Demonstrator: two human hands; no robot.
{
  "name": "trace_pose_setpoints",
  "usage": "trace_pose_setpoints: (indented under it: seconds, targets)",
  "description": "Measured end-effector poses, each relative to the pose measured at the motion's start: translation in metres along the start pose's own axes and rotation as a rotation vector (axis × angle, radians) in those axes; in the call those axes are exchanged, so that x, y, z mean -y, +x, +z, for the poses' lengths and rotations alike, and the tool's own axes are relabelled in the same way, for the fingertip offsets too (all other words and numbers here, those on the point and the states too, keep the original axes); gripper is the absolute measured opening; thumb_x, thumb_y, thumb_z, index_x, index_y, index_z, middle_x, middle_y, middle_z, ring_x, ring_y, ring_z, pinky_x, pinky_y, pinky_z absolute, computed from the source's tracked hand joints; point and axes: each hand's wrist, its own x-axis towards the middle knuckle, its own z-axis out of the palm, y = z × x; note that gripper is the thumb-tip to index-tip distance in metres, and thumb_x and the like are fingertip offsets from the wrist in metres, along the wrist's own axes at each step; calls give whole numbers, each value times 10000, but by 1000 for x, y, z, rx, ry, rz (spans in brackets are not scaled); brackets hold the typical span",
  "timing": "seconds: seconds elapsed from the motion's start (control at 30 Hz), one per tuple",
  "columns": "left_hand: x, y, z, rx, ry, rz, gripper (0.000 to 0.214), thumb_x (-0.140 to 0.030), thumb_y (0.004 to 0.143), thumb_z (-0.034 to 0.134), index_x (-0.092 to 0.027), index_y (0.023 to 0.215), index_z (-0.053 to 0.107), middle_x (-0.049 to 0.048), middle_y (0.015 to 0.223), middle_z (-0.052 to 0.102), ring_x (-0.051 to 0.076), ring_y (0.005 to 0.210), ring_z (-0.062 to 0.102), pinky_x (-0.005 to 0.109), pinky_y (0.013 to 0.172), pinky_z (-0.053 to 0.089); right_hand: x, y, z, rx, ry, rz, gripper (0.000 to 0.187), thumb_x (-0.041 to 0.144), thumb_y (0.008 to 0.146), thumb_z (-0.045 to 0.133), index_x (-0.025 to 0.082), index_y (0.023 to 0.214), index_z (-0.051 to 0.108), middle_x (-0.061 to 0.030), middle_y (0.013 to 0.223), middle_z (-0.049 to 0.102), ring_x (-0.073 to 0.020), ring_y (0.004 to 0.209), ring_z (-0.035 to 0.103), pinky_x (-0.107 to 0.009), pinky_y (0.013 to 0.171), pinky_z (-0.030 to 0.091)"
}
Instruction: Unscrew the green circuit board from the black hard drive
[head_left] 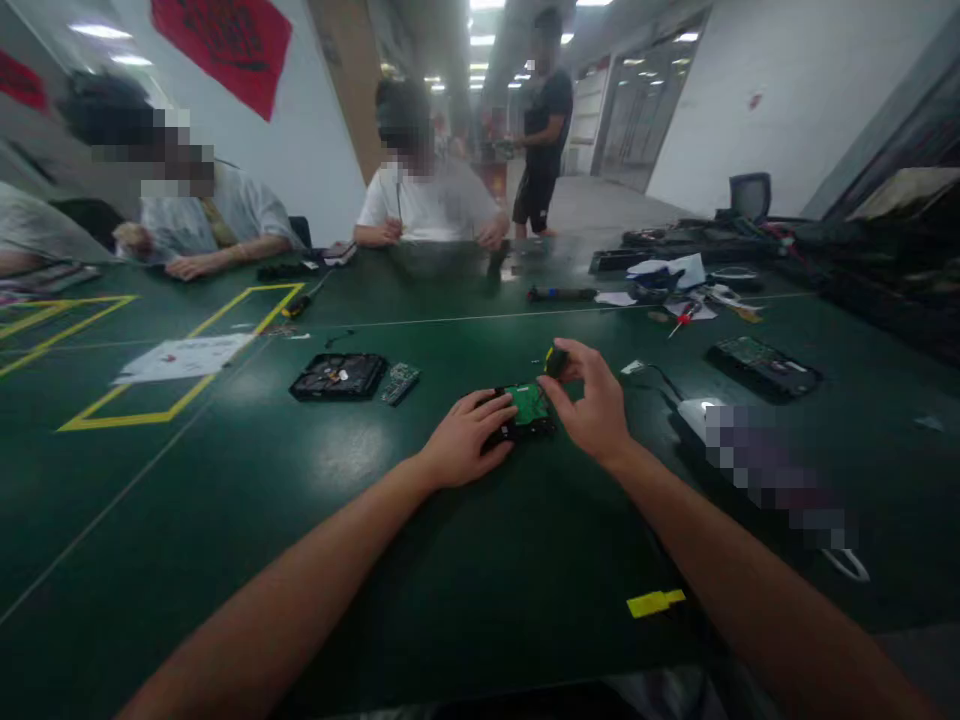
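Note:
A hard drive with a green circuit board on top lies on the dark green table in front of me. My left hand grips its left side, fingers over the upper face and thumb along the near edge. Above the drive's far right corner, my right hand pinches the black-and-yellow handle of a screwdriver. The handle stands tilted over the board; whether its tip sits in a screw is too small to tell. To the left are an opened black drive housing and a loose circuit board.
Another drive lies at right, near a partly blurred white object with a cable. Behind it are a red screwdriver and papers. A paper sheet lies left; yellow tape is near me. Several people are across the table.

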Motion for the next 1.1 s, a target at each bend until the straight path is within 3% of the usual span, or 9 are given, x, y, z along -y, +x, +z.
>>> trace_pose_setpoints:
  seconds: [0.2, 0.37, 0.6, 0.8, 1.1]
  targets:
    - [-1, 0, -2, -11, -35, -6, 610, -385, 968, 671, -249, 1546, 531, 97, 1596, 547, 370, 1521, 408, 616, 1234, 395, 3, -3, 3, 73, 101, 10, 554, 284, 1012, 638, 362, 1533, 466, -88, 1361, 656, -270, 1061, 716, -502, 945, 645]
    - [-1, 0, -3, -13, -35, -2, 614, -383, 971, 669, -242, 1551, 527, 108, 1593, 547, 374, 1518, 410, 623, 1228, 397, 3, 1, 0, 15, 26, -42, 553, 293, 963, 726, 364, 1471, 521, -81, 1241, 646, -272, 987, 682, -501, 853, 654]
    - [-2, 0, -2, -6, -10, 1, 601, -391, 976, 662, -222, 1539, 538, 109, 1597, 544, 374, 1512, 414, 614, 1233, 395, 2, -3, 2, 62, 104, 28, 565, 261, 1018, 622, 367, 1548, 456, -84, 1357, 660, -272, 1035, 715, -505, 928, 643]
    - [-2, 1, -3, -2, -21, -9, 606, -385, 970, 670, -243, 1544, 535, 102, 1609, 530, 375, 1520, 407, 631, 1226, 397, 1, 1, 2, 30, 33, -22, 588, 302, 959, 727, 364, 1497, 498, -84, 1282, 658, -272, 978, 690, -501, 849, 651]
    - [-2, 0, -4, 12, -13, -18, 594, -392, 974, 664, -226, 1533, 545, 106, 1611, 530, 377, 1518, 407, 625, 1231, 394, 0, -2, 4, 80, 161, 75, 581, 251, 1002, 635, 352, 1535, 427, -93, 1358, 660, -248, 983, 734, -498, 925, 647]
